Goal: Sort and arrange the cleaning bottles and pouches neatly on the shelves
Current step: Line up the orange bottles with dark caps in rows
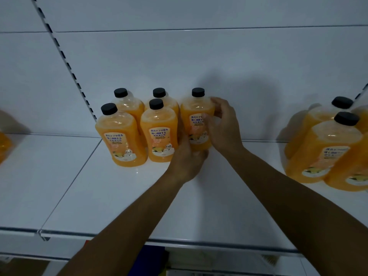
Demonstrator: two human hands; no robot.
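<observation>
Hands are closing round the orange bottle [196, 124] at the back of the white shelf [111, 196], left hand [188, 158] cupping its base, right hand [223, 126] wrapping its side, seemingly aligning it beside the four-bottle cluster [139, 126], which probably needs a gentle nudge leftward.

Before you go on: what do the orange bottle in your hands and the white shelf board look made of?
Held orange bottle: likely clear glossy plastic, since orange liquid shows through under an empty shoulder; black cap looks matte plastic. White shelf board: smooth, glossy, probably painted metal, faintly reflecting bottles.
</observation>
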